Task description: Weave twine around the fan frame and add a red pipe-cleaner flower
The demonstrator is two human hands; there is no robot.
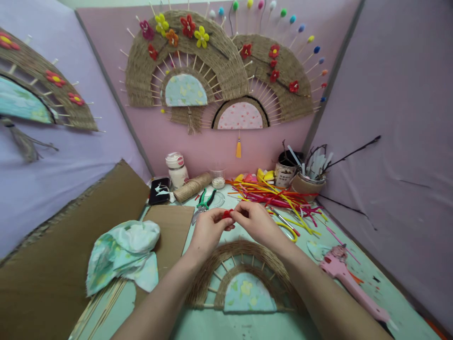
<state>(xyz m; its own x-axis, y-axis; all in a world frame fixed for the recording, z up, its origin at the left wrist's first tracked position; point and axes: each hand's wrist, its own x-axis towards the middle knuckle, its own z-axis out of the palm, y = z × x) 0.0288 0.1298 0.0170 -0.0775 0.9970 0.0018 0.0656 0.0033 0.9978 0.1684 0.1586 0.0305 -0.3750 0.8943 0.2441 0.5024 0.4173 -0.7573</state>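
Observation:
Between both hands, above the table, is a small red flower (227, 214) that looks like bent pipe cleaner; fingers partly cover it. My left hand (212, 225) pinches it from the left. The fingertips of my right hand (252, 217) close on its right side. Below my forearms lies a half-round fan (244, 255) woven of brown twine over thin sticks, with a blue-green floral cloth (247, 293) at its centre. Green-handled pliers (205, 200) rest just behind my left hand. Beside my right hand are yellow-handled scissors (288, 231).
Colourful pipe cleaners (272, 193) lie heaped at the back right. A pink glue gun (350, 283) is at the right. Crumpled floral cloth (123, 255) sits on cardboard (173, 226) at left. Behind stand a twine roll (193, 187), a white bottle (177, 172) and a jar with twigs (307, 184).

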